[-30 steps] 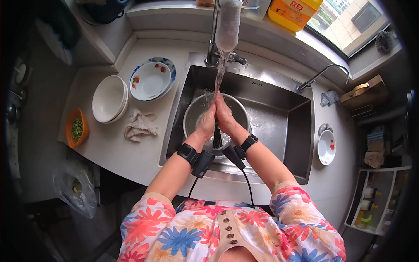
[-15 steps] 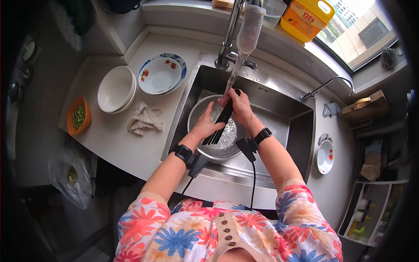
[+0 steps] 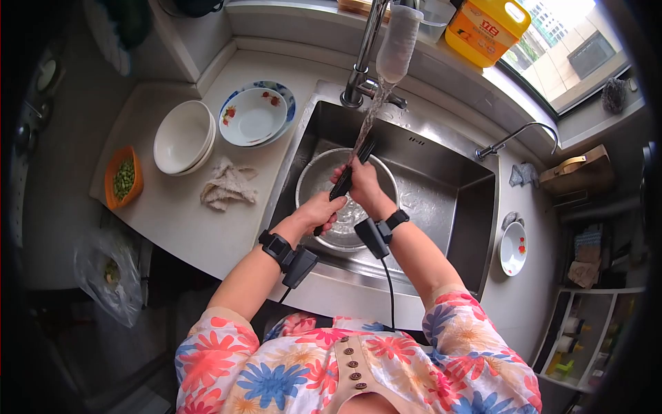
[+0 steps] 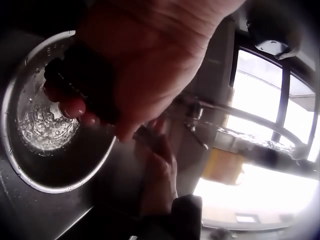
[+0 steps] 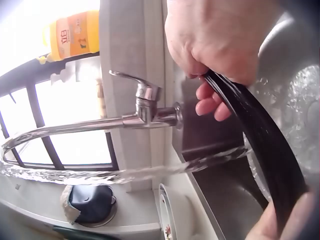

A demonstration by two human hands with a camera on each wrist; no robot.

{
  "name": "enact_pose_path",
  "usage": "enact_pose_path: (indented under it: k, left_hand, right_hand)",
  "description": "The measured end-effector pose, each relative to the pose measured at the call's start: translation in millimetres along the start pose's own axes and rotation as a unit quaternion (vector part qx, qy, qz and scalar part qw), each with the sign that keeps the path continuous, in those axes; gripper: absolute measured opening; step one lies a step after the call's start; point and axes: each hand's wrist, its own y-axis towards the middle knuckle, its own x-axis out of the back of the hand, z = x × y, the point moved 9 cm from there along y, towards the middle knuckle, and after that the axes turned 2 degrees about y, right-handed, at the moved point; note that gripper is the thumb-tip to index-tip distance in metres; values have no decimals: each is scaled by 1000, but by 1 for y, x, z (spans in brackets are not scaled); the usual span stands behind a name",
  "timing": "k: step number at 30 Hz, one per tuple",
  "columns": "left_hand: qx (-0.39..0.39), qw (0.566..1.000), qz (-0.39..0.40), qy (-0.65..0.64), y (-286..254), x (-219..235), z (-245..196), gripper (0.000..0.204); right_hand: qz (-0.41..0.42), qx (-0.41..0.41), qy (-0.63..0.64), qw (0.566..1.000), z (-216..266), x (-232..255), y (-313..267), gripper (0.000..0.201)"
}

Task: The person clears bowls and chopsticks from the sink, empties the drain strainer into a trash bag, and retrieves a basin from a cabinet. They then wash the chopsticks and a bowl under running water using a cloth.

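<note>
Bundle of black sticks (image 3: pixel 342 185) is above the metal basin (image 3: pixel 298 185). The left hand (image 3: pixel 318 210) grips its lower part, and the right hand (image 3: pixel 365 183) grips it higher. Only the head view shows the white bowls (image 3: pixel 182 138) and the orange basket (image 3: pixel 137 183), both left of the basin. The right wrist view shows more clearly the right hand's curled fingertips (image 5: pixel 205 106); the left wrist view shows bubbly water (image 4: pixel 47 125) inside the basin.

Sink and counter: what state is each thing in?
Tap: running.
Black sticks: bundled, gripped by the left hand and right hand.
Metal basin: some water inside.
White bowls: stacked, right way up.
Cloth: crumpled.
Orange basket: holding green pieces.
Blue-rimmed plate: under a flowered bowl.
</note>
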Motion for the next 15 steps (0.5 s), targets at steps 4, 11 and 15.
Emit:
enact_pose_path:
  k: [4,11,15]
  left_hand:
    - [50,996,-36,-62,-16,-1,8,25]
    - [22,997,-9,-67,-36,-30,-4,19]
    - [-66,993,-40,94,-28,-28,-9,19]
  right_hand:
    - [-36,-59,-30,997,-22,-9,-9,28]
    - [-52,-28,-24,998,17,22,32,35]
    - [-68,-4,-23,997,57,40,31,36]
